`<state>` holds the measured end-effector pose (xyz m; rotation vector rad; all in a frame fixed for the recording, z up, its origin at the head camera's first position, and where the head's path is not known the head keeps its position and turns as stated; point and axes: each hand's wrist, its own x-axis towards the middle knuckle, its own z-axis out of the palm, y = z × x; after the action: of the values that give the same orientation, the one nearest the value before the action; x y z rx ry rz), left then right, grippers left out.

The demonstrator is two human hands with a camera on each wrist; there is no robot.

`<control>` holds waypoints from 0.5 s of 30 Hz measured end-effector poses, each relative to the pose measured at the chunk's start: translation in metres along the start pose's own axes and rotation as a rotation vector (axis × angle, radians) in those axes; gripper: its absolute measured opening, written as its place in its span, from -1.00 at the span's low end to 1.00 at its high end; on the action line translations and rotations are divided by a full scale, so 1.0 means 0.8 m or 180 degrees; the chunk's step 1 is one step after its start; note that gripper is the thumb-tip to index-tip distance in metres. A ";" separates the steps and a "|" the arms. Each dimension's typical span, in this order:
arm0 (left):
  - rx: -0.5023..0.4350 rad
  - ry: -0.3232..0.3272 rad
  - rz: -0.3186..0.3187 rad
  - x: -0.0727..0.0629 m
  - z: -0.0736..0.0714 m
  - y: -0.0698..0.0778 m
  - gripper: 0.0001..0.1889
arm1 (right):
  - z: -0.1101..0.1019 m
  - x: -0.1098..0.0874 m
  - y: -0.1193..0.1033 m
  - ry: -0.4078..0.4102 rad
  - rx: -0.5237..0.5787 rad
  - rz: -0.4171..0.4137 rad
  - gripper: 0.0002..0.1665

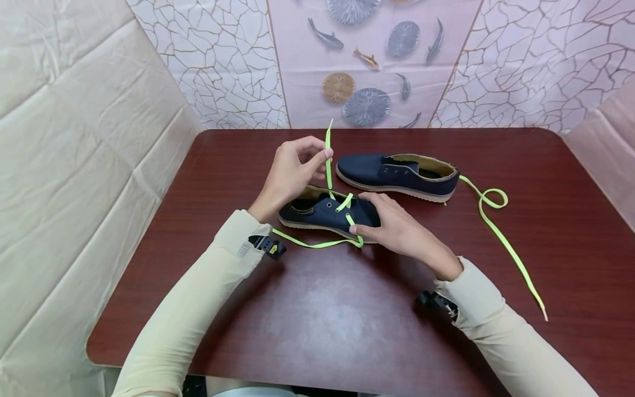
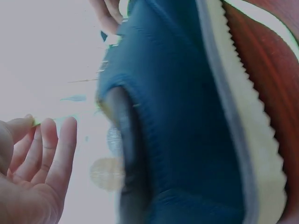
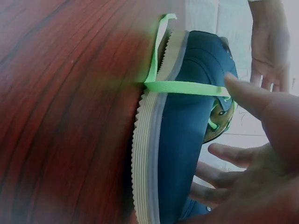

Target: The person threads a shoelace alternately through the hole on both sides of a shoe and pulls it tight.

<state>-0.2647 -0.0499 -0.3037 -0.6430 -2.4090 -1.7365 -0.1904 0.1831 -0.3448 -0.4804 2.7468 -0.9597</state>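
A navy canvas shoe (image 1: 317, 215) with a pale ridged sole stands on the table, its toe to the right in the head view. A neon-green shoelace (image 1: 328, 171) runs through some of its eyelets. Above the shoe my left hand (image 1: 295, 168) pinches one end of this lace between thumb and index finger and holds it upright. My right hand (image 1: 399, 226) grips the shoe over the toe, thumb (image 3: 247, 95) on the near side by the lace and fingers on the far side. The lace's other end trails on the table in front of the shoe.
Behind lies a second navy shoe (image 1: 367, 168), its visible eyelets unlaced. Another green lace (image 1: 506, 240) curls from its heel toward the right side of the dark red wooden table (image 1: 317, 314). Patterned cloth (image 1: 367, 66) hangs along the back edge.
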 end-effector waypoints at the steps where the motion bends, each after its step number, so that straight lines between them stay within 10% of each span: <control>1: -0.0004 0.0009 0.0064 -0.001 -0.002 0.003 -0.88 | -0.001 0.000 -0.001 0.0028 0.0038 0.0009 -0.14; 10: 0.0049 0.0279 0.0291 -0.002 -0.031 0.018 -0.82 | 0.004 -0.009 -0.011 0.0341 0.0019 0.0003 -0.52; 15: 0.0113 0.0525 0.0034 0.010 -0.048 -0.004 -0.83 | 0.013 -0.022 -0.022 0.0675 -0.0279 0.0059 -0.84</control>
<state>-0.2794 -0.0841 -0.2909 -0.4868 -2.3147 -1.6676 -0.1672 0.1705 -0.3408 -0.3863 2.9871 -0.9388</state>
